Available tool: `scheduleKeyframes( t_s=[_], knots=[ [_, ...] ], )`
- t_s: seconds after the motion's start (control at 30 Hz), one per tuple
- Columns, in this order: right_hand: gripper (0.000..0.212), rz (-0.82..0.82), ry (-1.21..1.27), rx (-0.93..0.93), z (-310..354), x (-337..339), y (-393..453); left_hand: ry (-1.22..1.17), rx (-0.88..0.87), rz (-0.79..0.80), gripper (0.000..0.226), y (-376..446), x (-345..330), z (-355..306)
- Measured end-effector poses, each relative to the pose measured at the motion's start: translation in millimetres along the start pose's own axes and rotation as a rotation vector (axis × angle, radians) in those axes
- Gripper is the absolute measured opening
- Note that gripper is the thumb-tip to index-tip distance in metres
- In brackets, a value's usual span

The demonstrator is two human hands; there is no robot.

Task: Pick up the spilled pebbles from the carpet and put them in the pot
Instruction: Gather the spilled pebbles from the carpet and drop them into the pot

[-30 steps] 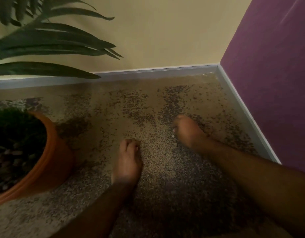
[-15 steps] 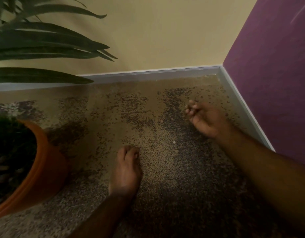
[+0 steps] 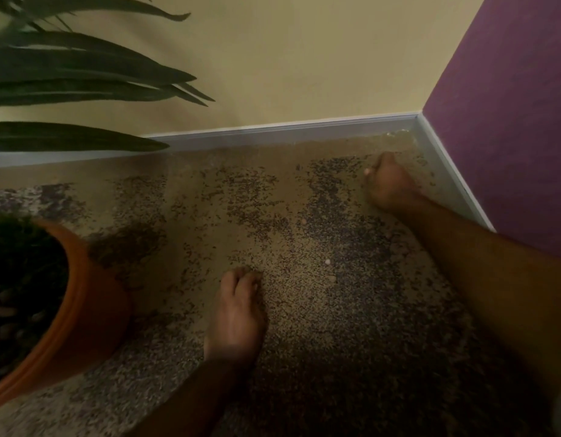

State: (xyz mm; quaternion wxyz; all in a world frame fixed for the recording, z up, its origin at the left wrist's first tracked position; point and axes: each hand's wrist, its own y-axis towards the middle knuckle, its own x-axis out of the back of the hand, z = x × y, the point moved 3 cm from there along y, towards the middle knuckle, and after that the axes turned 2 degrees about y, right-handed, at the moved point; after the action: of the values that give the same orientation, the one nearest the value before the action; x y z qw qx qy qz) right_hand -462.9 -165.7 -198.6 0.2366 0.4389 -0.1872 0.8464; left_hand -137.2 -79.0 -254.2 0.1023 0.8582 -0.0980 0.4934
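head: pale pebble (image 3: 366, 171) at right fingers (image 3: 377, 168)

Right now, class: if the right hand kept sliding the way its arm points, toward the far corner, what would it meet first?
Probably the skirting. The right hand lies on the carpet near the corner, with only a narrow strip of carpet showing beyond its knuckles. A pale pebble sits at its fingertips, left of that line. Depth is uncertain.

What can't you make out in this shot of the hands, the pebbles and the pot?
Head view only:
- Right hand: curled fingers hide whether its grip holds pebbles; one pale speck shows at the fingertips.
- Left hand: fingertips press into the carpet, hiding anything beneath.
- Pot: cut by the left edge, contents too dark.
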Motion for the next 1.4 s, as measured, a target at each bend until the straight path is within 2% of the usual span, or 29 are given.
scheduleKeyframes(
  t_s=[0.07,0.13,0.23,0.33,0.43,0.53,0.63,0.7,0.8,0.93,1.0,1.03,1.1,1.13,1.2,1.3,1.37,1.4],
  knots=[
    [0.026,0.029,-0.163,0.017,1.2,-6.8,1.7,0.006,0.003,0.006,0.030,-0.1,0.7,-0.7],
    [0.039,0.063,-0.291,-0.021,-3.0,-13.9,5.8,0.004,0.003,0.015,0.030,0.1,0.5,-1.7],
    [0.053,0.122,-0.347,-0.065,-9.0,-18.4,7.3,-0.001,0.000,0.013,0.029,0.5,0.5,-0.7],
    [0.064,0.182,-0.390,-0.032,-7.8,-13.3,4.5,0.011,-0.011,-0.004,0.029,-0.3,1.0,-0.7],
    [0.046,0.178,-0.395,0.071,-5.5,-11.8,-1.3,0.019,-0.007,-0.007,0.030,-1.0,1.1,-1.0],
    [0.022,0.177,-0.247,0.281,10.4,-21.1,-23.4,0.007,-0.012,-0.016,0.028,0.4,1.4,-1.3],
    [0.009,0.207,-0.145,0.504,44.6,-35.3,-58.0,0.007,-0.009,-0.015,0.026,1.2,0.2,0.7],
    [0.004,0.263,-0.170,0.585,58.1,-50.8,-71.3,0.001,-0.009,-0.012,0.026,-0.1,0.6,0.6],
    [0.026,0.353,-0.400,0.591,64.1,-71.7,-80.4,-0.010,-0.026,-0.025,0.025,1.3,3.8,-2.1],
    [0.051,0.323,-0.525,0.565,71.8,-77.5,-89.0,-0.029,-0.026,-0.044,0.022,1.5,5.5,-2.6],
    [0.055,0.384,-0.531,0.495,71.2,-74.2,-86.1,-0.050,-0.027,-0.060,0.019,0.2,6.1,-2.3],
    [0.049,0.407,-0.513,0.459,69.1,-70.2,-83.5,-0.061,-0.030,-0.067,0.018,-0.1,6.6,-2.7],
    [0.024,0.403,-0.344,0.382,59.9,-58.4,-78.9,-0.074,-0.041,-0.078,0.018,-0.4,8.2,-4.3],
    [0.015,0.402,-0.169,0.302,51.5,-52.7,-77.6,-0.079,-0.046,-0.084,0.018,-0.5,8.9,-5.1],
    [0.023,0.446,0.355,0.074,28.4,-44.7,-77.1,-0.091,-0.054,-0.099,0.017,-0.6,10.2,-5.8],
    [0.021,0.648,1.159,-0.329,4.3,-31.5,-89.0,-0.118,-0.061,-0.111,0.017,-1.0,10.7,-6.3],
    [0.007,0.658,1.444,-0.393,0.5,-17.6,-96.7,-0.165,-0.046,-0.108,0.018,-1.9,12.0,-7.1],
    [0.008,0.643,1.523,-0.387,0.0,-11.0,-100.6,-0.188,-0.028,-0.114,0.018,-1.9,13.8,-7.3]
  ],
)
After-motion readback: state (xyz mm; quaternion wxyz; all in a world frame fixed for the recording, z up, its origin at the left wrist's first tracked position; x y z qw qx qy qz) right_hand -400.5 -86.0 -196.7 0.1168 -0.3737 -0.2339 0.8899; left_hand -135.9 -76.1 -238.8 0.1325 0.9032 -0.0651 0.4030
